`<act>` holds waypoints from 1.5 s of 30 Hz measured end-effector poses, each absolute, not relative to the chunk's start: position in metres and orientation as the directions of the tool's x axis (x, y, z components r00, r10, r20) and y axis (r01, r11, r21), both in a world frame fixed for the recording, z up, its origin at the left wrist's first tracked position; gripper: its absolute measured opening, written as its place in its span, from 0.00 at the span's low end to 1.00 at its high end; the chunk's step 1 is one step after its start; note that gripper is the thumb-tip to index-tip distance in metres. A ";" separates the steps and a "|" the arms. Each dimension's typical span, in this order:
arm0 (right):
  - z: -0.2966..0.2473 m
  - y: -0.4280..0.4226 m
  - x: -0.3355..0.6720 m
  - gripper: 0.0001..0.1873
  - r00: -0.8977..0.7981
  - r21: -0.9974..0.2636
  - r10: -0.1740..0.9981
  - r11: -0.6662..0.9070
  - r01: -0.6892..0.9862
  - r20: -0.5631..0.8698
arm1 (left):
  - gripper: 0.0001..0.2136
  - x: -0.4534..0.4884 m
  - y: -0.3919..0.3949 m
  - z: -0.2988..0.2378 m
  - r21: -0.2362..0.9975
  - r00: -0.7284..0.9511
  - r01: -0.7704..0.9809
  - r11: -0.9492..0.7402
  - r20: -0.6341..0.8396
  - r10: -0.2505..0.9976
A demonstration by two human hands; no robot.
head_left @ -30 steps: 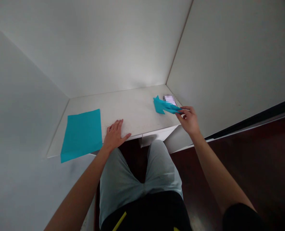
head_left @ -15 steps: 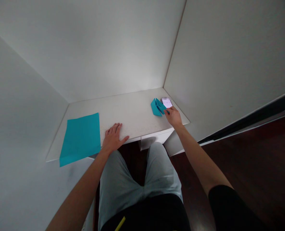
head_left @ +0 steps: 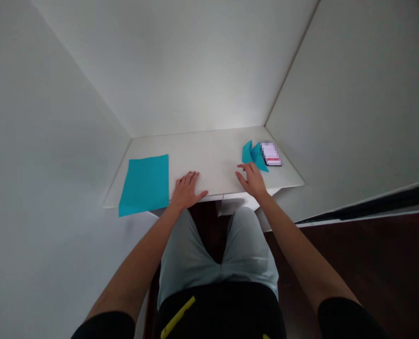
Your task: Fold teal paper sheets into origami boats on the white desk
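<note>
Nothing seems to be gripped by either of the hands here: the right hand (head_left: 252,181) is half curled, thumb and index parted with a gap between, while the left hand (head_left: 186,189) is laid palm-down near the front edge, fingers loosely spread. Just past the right hand, the folded blue paper (head_left: 257,154) is set toward the right end of the tabletop (head_left: 209,148), partly covered by the fingers, so contact can't be confirmed. This reads as a gap between folding moves, tbh; for any further crease, the piece would need to be pinched and steadied. Two of its points are aimed at the back wall, another at the near right, and its long axis seems to be slanted from far left to near right. Right beside it, a phone (head_left: 272,154) is laid screen-up. Over left, a flat blue sheet (head_left: 145,181) is spread out, its near edge hung over the front.
</note>
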State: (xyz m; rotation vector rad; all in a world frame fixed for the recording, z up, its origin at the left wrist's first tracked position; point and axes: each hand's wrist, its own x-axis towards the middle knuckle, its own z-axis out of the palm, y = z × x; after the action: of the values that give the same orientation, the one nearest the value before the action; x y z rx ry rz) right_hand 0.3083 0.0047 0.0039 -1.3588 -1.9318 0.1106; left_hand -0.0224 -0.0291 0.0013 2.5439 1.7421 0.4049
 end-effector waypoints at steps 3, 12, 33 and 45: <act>-0.007 0.009 0.267 0.19 -0.281 -0.502 0.844 0.506 0.702 0.458 | 0.42 -0.025 -0.029 0.010 0.258 0.328 0.897 -0.359 0.157 0.932; -0.022 0.021 0.262 0.22 -0.164 -0.587 0.881 0.424 0.690 0.443 | 0.53 -0.129 -0.100 0.029 0.119 0.106 0.985 -0.127 0.171 0.980; 0.000 -0.023 0.257 0.22 -0.538 -0.487 0.782 0.619 0.616 0.315 | 0.18 0.020 -0.084 0.086 0.189 0.456 0.861 -0.473 0.124 0.881; -0.030 0.007 0.260 0.40 -0.169 -0.767 0.904 0.423 0.482 0.392 | 0.21 0.003 -0.073 0.040 0.197 0.340 0.878 -0.435 0.382 0.859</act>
State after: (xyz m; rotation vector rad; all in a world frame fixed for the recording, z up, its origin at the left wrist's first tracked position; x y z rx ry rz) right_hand 0.2596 0.0066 -0.0305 -1.1927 -1.8054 0.6089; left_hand 0.0026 -0.0731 0.0397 2.6070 1.6911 0.6987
